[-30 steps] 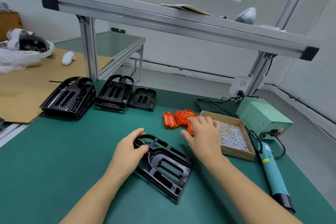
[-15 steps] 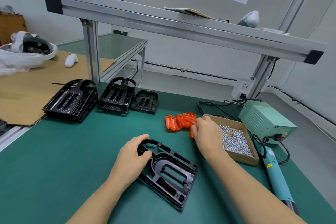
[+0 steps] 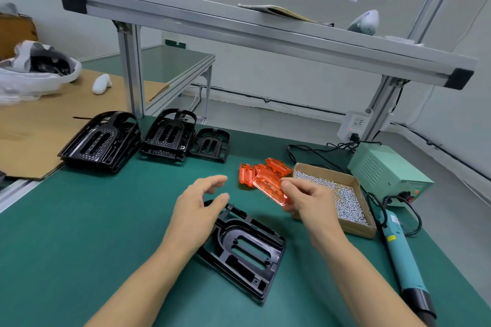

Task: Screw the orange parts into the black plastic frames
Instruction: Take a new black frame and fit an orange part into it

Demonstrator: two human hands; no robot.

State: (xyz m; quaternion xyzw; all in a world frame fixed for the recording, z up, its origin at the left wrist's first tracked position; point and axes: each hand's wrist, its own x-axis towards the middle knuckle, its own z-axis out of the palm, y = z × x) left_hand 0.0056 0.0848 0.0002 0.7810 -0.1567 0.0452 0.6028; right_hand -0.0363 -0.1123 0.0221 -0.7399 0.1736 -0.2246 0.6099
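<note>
We're pinching one orange part [image 3: 271,188] in our right hand [image 3: 309,202], lifted just above the black frame [image 3: 247,249] that's lying flat on the green bench [image 3: 79,247]. Our left hand [image 3: 196,210] is hovering over the frame's near-left corner, fingers relaxed and spread, holding nothing. More orange parts [image 3: 261,170] are sitting beside the cardboard box of screws [image 3: 342,194].

Both bare forearms reach forward from the lower edge, the left hand [image 3: 198,211] lifted with fingers [image 3: 216,180] spread and loosely bent, holding nothing, while the right hand [image 3: 309,200] pinches a translucent orange plastic part [image 3: 269,187] between thumb and curled fingers [image 3: 291,183].
</note>
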